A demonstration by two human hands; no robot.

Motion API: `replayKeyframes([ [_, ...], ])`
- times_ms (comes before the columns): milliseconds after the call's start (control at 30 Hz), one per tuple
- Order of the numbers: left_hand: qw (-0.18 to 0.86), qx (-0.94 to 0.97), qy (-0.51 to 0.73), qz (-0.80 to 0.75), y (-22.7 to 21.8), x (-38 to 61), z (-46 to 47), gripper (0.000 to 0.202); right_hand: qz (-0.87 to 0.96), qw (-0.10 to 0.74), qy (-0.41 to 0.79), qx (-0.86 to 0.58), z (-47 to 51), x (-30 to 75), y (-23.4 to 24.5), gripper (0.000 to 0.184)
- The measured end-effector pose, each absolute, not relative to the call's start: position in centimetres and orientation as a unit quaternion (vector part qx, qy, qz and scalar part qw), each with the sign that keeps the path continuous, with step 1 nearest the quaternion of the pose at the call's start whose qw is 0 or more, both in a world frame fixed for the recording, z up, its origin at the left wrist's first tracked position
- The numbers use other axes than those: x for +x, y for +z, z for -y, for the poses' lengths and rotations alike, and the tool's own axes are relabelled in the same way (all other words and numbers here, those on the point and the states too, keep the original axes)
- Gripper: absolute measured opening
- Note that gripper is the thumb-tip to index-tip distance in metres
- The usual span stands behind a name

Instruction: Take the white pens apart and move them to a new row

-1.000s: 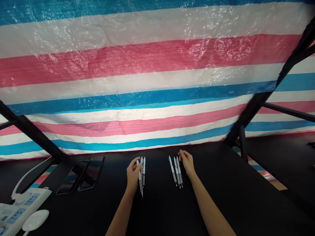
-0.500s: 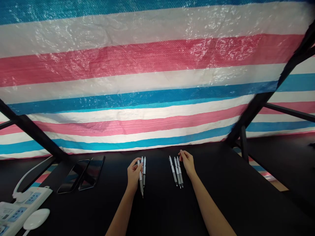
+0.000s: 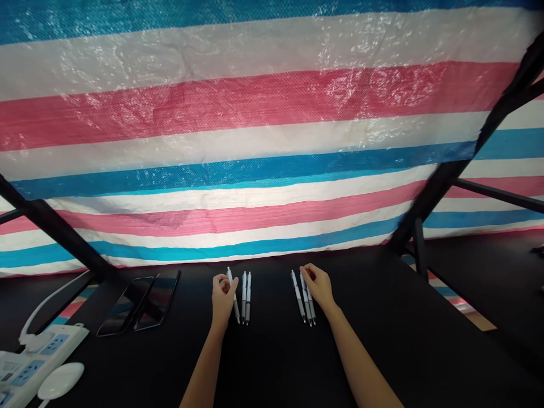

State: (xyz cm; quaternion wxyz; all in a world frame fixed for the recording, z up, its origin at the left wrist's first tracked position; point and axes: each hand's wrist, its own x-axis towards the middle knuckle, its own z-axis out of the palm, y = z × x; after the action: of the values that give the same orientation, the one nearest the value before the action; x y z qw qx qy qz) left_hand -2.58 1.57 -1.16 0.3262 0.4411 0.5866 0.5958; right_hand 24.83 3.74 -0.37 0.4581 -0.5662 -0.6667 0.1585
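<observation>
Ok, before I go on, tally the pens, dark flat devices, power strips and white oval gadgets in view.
Pens: 6 (3 by the left hand, 3 by the right hand)
Dark flat devices: 2
Power strip, partly out of frame: 1
White oval gadget: 1
Total: 10

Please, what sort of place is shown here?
Probably a makeshift desk booth: a red-white-blue striped plastic sheet hangs behind a flat black tabletop, with a white rectangular power strip at the left.

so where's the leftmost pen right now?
Head view, left of centre over the black table: the leftmost pen is in the grip of the left hand, just left of two similar white-and-grey pens.
</observation>
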Motion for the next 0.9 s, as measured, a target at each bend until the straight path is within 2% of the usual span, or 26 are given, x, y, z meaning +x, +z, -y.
replayKeyframes([
  [167,0.231,0.528,0.511,-0.637,-1.3,-2.6,-1.4,0.031,0.737,0.381,0.066,-0.554,-3.3,24.2,0.2,0.027],
  [367,0.124,0.621,0.364,-0.683,-0.4,-2.0,-0.6,0.021,0.779,0.304,0.079,-0.543,-3.1,23.6,0.3,0.017],
  [567,0.071,0.644,0.342,-0.681,-0.2,-1.8,-0.3,0.028,0.801,0.234,0.068,-0.546,-3.0,22.9,0.3,0.011],
  [700,0.059,0.649,0.347,-0.674,-0.3,-1.6,-0.2,0.028,0.808,0.228,0.074,-0.538,-2.9,22.4,0.6,0.016],
  [900,0.045,0.649,0.344,-0.677,-0.2,-1.5,-0.2,0.025,0.787,0.273,0.113,-0.541,-3.0,22.3,0.4,0.017],
])
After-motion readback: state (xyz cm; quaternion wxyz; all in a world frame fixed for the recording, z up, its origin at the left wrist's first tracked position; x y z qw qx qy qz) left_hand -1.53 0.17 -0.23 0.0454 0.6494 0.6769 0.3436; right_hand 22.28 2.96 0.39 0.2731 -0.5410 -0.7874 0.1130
